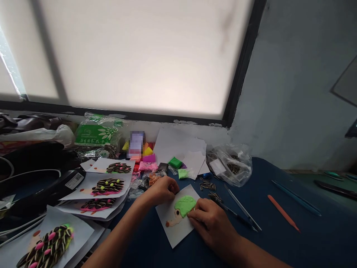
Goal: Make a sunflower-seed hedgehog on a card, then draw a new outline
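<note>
A white paper card (174, 236) lies tilted on the dark blue table. On it is a clay hedgehog with a light green back (185, 205), a pale snout and brown dots for eye and nose. My left hand (164, 189) is closed, its curled fingertips on the card's upper left edge. Against the right edge of the green clay, the bent fingers of my right hand (210, 221) press together; whatever they hold is hidden. Loose sunflower seeds (208, 185) lie just beyond that hand.
Finished seed-covered hedgehog cards (107, 187) are stacked at left. Bags of coloured clay (148, 165), white paper (178, 143) and a plastic bag of seeds (233, 167) stand along the back. Pens (242, 206) and an orange clay tool (283, 213) lie at right.
</note>
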`<state>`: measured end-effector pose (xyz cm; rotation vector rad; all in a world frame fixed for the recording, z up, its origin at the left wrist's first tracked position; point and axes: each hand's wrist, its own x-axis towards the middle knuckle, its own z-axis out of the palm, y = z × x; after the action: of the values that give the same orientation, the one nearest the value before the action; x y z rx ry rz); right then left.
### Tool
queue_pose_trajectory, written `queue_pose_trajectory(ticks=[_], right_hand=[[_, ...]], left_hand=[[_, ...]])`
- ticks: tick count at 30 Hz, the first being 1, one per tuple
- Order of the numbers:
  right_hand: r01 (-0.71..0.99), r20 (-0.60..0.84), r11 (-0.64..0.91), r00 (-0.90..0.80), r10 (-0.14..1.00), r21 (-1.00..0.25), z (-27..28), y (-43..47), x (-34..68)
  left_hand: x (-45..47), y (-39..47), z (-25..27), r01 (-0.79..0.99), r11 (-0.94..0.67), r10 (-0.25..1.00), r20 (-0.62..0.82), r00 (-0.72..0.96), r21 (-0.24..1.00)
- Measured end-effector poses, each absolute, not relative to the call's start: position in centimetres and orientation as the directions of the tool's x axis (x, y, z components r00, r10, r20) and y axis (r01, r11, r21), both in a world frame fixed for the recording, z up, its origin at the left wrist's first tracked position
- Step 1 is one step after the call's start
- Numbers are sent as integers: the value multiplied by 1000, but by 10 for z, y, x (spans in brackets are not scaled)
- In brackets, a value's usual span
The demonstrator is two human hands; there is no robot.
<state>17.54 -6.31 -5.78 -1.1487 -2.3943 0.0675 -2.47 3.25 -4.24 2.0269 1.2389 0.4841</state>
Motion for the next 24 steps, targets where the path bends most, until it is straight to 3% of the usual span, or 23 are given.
queue_pose_trajectory(ticks=[8, 16, 24], right_hand=[[733, 409, 679, -606, 682, -44, -58, -66, 175], [713, 445, 695, -595, 670, -93, -57, -69, 176], [713, 451, 699, -605, 656, -60, -55, -72, 176]], left_hand=[[-25, 30, -41, 618, -305, 881, -32, 471, 725], [-25, 33, -44, 621, -307, 881, -30, 472, 721], [-25, 34, -46, 620, -310, 881, -28, 473, 720]])
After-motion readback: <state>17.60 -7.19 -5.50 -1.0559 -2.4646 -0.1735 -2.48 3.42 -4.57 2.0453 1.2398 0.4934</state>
